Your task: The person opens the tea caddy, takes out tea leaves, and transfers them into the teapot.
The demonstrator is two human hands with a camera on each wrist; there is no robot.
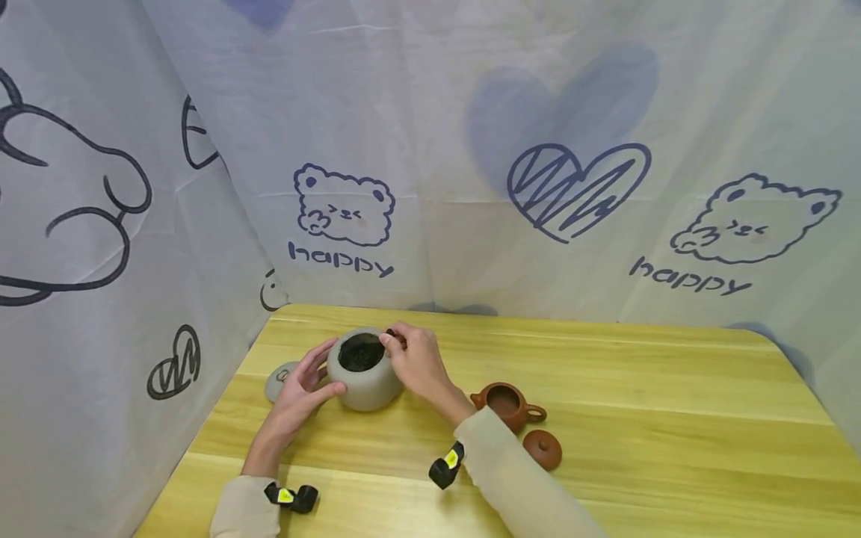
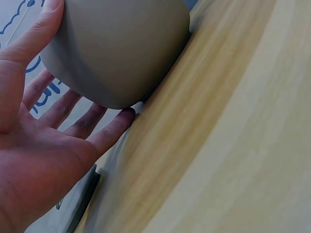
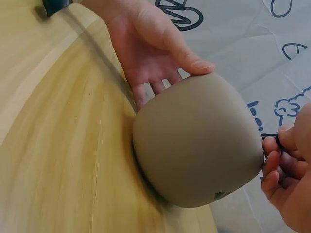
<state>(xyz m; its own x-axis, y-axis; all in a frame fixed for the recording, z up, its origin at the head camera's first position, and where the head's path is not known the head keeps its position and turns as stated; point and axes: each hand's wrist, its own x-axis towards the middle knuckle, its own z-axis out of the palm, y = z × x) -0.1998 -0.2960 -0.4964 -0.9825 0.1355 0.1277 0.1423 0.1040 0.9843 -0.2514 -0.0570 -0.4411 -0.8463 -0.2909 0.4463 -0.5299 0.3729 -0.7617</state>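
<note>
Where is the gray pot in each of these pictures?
Head: gray pot, left of centre, lower half.
Left wrist: gray pot, upper left, cut by top edge.
Right wrist: gray pot, slightly right of centre.
Shared landmark: left hand, touching the gray pot in every view.

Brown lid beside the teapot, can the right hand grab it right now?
Probably not until it's freed: the right hand pinches a thin dark object at the grey jar, though nothing lies on the brown lid.
</note>
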